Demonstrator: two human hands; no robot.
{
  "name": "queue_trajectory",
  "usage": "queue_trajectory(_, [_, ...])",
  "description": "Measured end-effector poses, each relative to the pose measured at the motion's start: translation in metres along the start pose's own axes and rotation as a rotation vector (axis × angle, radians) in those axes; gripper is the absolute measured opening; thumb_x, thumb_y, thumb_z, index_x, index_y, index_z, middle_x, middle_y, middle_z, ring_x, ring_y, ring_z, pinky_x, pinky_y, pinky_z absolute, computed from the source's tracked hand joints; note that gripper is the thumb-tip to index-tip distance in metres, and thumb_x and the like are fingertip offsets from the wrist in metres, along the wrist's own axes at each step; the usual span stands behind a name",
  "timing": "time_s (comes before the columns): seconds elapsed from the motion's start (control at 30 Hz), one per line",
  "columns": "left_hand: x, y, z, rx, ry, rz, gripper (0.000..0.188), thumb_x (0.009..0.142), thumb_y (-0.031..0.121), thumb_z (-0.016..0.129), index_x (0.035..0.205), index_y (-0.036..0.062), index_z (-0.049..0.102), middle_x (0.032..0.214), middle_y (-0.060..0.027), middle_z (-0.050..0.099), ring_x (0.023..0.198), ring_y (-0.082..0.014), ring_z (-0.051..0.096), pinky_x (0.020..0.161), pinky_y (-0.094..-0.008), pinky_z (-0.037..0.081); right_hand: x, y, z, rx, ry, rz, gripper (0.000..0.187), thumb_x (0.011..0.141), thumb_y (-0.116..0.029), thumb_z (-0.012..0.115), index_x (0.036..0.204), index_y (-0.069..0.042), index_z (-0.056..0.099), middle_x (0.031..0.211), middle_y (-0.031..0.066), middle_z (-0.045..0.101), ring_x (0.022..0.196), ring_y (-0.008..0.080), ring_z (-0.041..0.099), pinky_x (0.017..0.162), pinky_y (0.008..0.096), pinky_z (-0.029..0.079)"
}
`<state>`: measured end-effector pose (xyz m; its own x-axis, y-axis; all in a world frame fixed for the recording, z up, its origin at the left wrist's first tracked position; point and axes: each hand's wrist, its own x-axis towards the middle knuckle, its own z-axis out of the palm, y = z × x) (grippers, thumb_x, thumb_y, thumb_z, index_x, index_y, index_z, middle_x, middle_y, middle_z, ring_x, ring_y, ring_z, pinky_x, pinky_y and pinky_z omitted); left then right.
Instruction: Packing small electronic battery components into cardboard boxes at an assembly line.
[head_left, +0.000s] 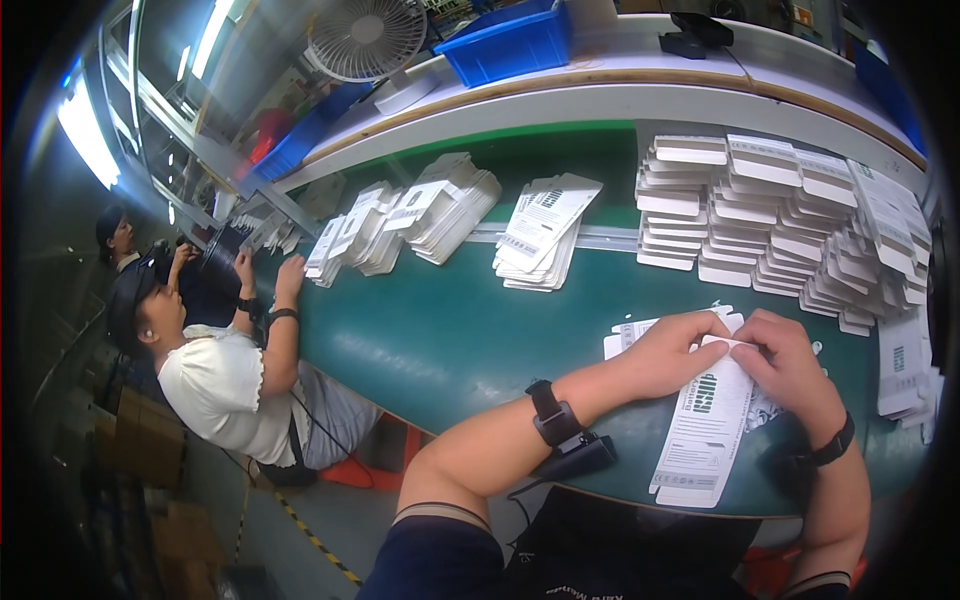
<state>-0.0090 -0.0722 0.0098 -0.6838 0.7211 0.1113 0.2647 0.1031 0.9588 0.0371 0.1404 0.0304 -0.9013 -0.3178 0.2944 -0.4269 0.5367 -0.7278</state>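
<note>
Landmark: the white carton stack [740,210]. Held carton [700,430], flat & white w/ green print, is seen on the wearer's side of the stack, at its near L part. Its long axis is run roughly away from the stack toward the wearer, near end swung a bit L. Only the far end is gripped, so nearly the whole length is left lying wearer-side of both hands.

L hand [685,345] is closed on that end's L part, thumb laid on top; R hand [785,360] is closed on the R part, fingers bent. Thumbs are brought almost together at the end's middle. Neither hand is clearly nearer the end, but the carton's body is placed closer to L forearm than R. Fingers underneath are hidden; whether the carton is pressed flat or tilted can't be told.

More flat cartons [628,335] are partly covered by L hand, also wearer-side of the stack. Small white bits [763,410] are scattered R of the held carton, farther from the stack than R hand. A loose pile [545,235] is set L of the stack, well apart; a co-worker [225,370] is seated far L of it.
</note>
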Motion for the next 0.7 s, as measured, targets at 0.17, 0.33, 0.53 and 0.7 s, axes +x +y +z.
queue_trajectory(0.17, [0.0008, -0.0047, 0.0008, 0.066, 0.024, 0.031, 0.021, 0.096, 0.02, 0.058, 0.106, 0.0024, 0.063, 0.094, -0.0067, 0.062, 0.08, -0.0126, 0.053, 0.072, -0.0292, 0.045, 0.0006, -0.0006, 0.0008, -0.016, -0.004, -0.021, 0.009, 0.08, -0.006, 0.066, 0.085, 0.001, 0.066, 0.075, 0.0109, 0.057, 0.063, 0.0232, 0.054, 0.057, 0.0327, 0.042])
queue_trajectory(0.33, [0.001, -0.003, 0.0013, 0.105, 0.02, 0.032, 0.022, 0.096, 0.021, 0.059, 0.106, 0.0025, 0.062, 0.095, -0.0083, 0.063, 0.079, -0.0153, 0.053, 0.072, -0.0303, 0.045, -0.0008, 0.002, 0.0009, 0.0, 0.002, -0.018, 0.008, 0.08, -0.005, 0.065, 0.084, 0.002, 0.065, 0.075, 0.0111, 0.056, 0.063, 0.023, 0.054, 0.057, 0.0325, 0.041])
queue_trajectory(0.53, [0.0017, -0.0013, 0.0015, 0.123, 0.022, 0.033, 0.021, 0.096, 0.021, 0.059, 0.106, 0.0029, 0.063, 0.096, -0.0086, 0.064, 0.081, -0.0161, 0.054, 0.073, -0.0306, 0.045, -0.0012, 0.0009, -0.0009, 0.014, 0.007, -0.012, 0.009, 0.081, -0.006, 0.065, 0.086, 0.002, 0.065, 0.075, 0.0105, 0.056, 0.064, 0.0223, 0.054, 0.058, 0.0323, 0.041])
queue_trajectory(0.7, [-0.0014, 0.0019, -0.0027, 0.092, 0.017, 0.028, 0.022, 0.096, 0.019, 0.059, 0.109, 0.0014, 0.062, 0.095, -0.0066, 0.065, 0.085, -0.0118, 0.057, 0.076, -0.0281, 0.047, 0.0027, -0.0036, -0.0025, -0.019, -0.045, -0.026, 0.01, 0.083, -0.01, 0.066, 0.088, -0.001, 0.066, 0.076, 0.0113, 0.057, 0.065, 0.0267, 0.056, 0.059, 0.0347, 0.043])
